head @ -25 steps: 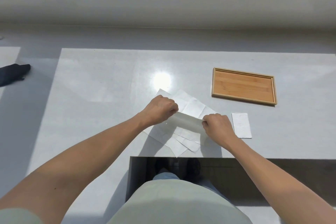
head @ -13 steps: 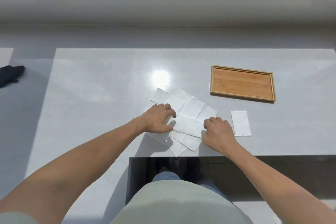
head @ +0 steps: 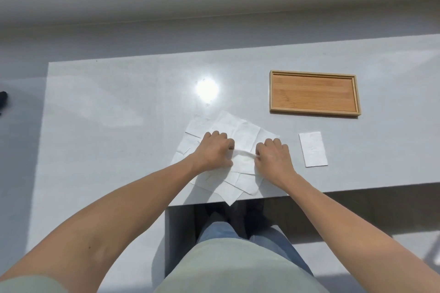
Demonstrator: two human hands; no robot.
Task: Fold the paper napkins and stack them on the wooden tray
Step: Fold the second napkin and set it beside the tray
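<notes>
- Pale grey table [head: 119, 114] fills most of the frame, with a bright light glare near the middle.
- Loose pile of unfolded napkins [head: 240, 131] sits at center, one corner hanging over the near edge.
- Left hand [head: 214, 150] and right hand [head: 273, 153] each pinch an end of the top napkin [head: 242, 159], fingers curled tight.
- One folded napkin [head: 313, 148] lies just right of the pile.
- Wooden tray [head: 314, 112], upper right, holds nothing.

1 tray [head: 314, 112], 1 folded napkin [head: 313, 149], 2 hands [head: 215, 150]
</notes>
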